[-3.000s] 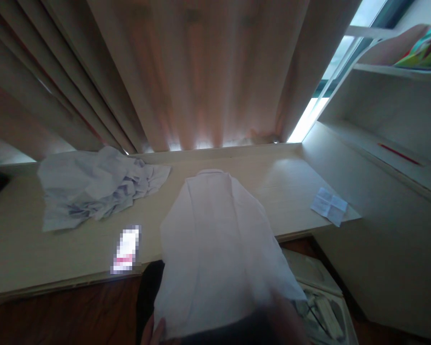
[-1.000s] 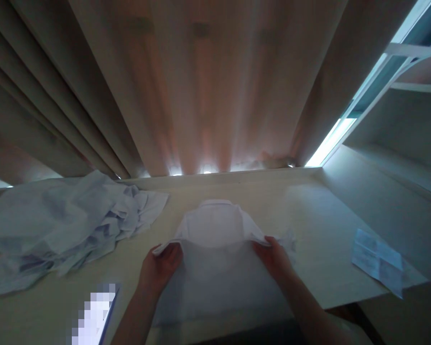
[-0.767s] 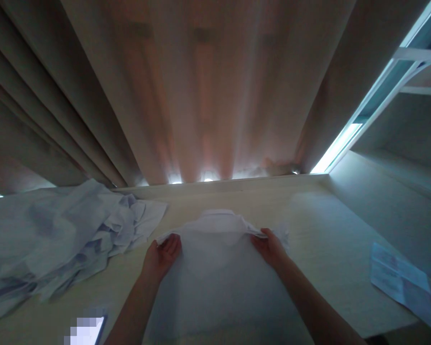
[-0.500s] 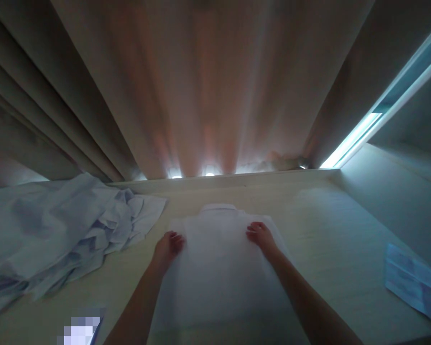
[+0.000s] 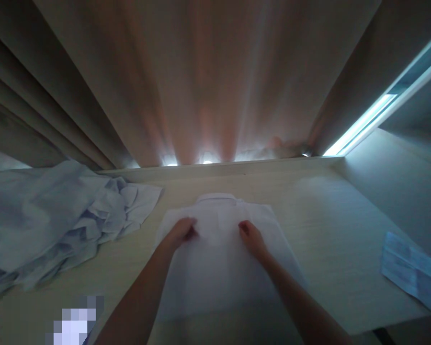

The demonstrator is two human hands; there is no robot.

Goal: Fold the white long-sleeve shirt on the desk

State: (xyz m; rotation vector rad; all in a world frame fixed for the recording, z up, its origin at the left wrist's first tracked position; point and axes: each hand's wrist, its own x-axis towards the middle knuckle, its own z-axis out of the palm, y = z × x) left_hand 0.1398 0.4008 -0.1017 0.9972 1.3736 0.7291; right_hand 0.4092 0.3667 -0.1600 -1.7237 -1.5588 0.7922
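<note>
A white collared shirt [image 5: 215,278] lies spread on the pale tabletop, with its collar [image 5: 216,196] toward the curtain. My left hand [image 5: 185,229] is at the upper left part of the shirt, its fingers curled in and slightly blurred against the cloth. Across from it, my right hand [image 5: 250,235] is closed, thumb and fingertips together on the upper right part. Both appear to pinch the fabric, though the fingertips are partly hidden. A gap of smooth cloth separates the hands.
A rumpled heap of white cloth [image 5: 57,215] covers the table's left side. At the right edge lies a folded light-blue sheet [image 5: 413,270]. Brown curtains [image 5: 208,86] hang behind the table [image 5: 309,230]. A pixelated bright patch sits at the lower left.
Both hands have moved inward over the shirt, closer to each other; the left also went a little farther up. More of the shirt's left edge shows. The view has tilted slightly.
</note>
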